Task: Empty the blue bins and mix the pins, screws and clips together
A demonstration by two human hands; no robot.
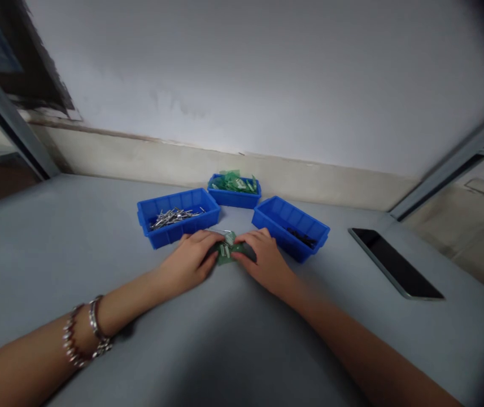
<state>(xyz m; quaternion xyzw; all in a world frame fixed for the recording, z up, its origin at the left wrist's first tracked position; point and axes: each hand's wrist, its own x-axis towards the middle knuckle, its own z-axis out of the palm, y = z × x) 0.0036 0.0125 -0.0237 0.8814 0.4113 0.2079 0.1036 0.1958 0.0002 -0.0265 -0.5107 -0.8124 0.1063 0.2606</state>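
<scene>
The left hand [195, 255] and right hand [262, 255] pinch opposite sides of 1 small green packet [225, 260] between thumbs and fingers, just above or on the grey table [161, 350]; I cannot tell which. Beyond are 3 blue bins: the left bin [184, 230] holds metal rods [173, 217], the far bin [234, 199] green packets [236, 183], the right bin [289, 245] dark pieces [303, 237]. A dark-screened tablet [394, 263] lies far right.
</scene>
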